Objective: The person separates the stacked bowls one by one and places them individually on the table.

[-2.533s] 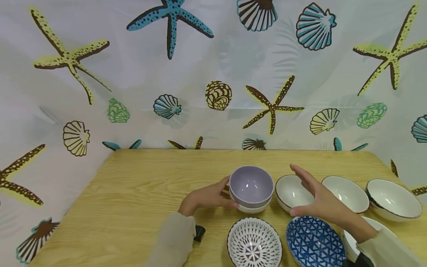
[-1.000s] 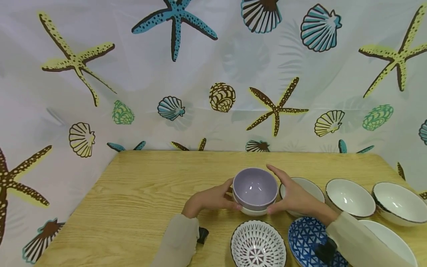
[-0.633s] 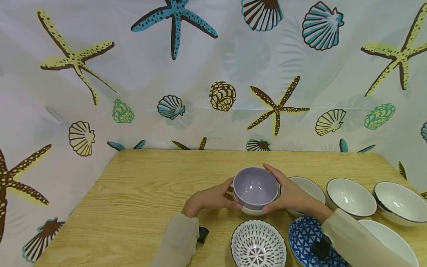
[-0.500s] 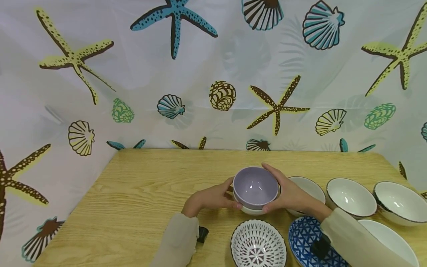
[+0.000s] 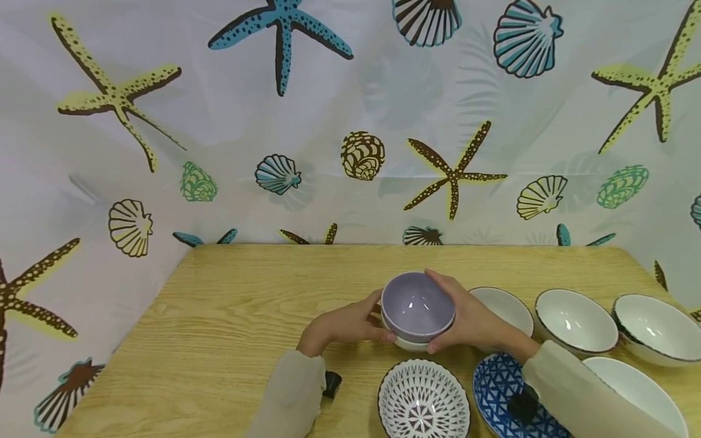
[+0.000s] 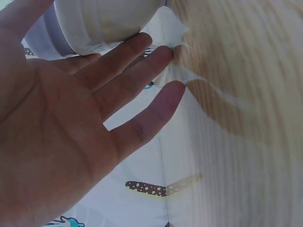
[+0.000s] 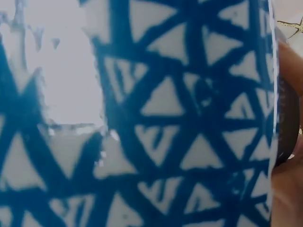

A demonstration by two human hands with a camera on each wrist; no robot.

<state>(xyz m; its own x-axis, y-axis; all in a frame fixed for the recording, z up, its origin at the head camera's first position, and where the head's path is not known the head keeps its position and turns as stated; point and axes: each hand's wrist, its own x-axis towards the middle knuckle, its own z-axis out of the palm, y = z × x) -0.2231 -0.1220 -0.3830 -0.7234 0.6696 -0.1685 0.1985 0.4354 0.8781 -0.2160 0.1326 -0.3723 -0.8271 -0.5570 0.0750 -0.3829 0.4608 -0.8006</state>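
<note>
A lavender bowl (image 5: 418, 307) sits nested on a white bowl (image 5: 409, 345), only the lower wall of which shows. Around the left side of this stack my left hand (image 5: 347, 322) is cupped, its thumb at the front. In the left wrist view the fingers are spread under the bowls' curved wall, little finger near the tabletop. My right hand (image 5: 473, 316) grips the lavender bowl from the right, fingers at the far rim and thumb at the near side. The right wrist view is mostly filled by a blue triangle-patterned dish (image 7: 189, 109).
A white bowl with brown pattern (image 5: 424, 398) lies in front of the stack, the blue dish (image 5: 495, 389) under the right forearm. Further bowls stand right: a partly hidden one (image 5: 504, 307), a dark-rimmed one (image 5: 575, 319), a stacked one (image 5: 657, 328), a large white one (image 5: 638, 386).
My right hand has come leftward from above the neighbouring bowl onto the lavender bowl and closed in on its rim. The left hand stays at the stack; the view has shifted slightly.
</note>
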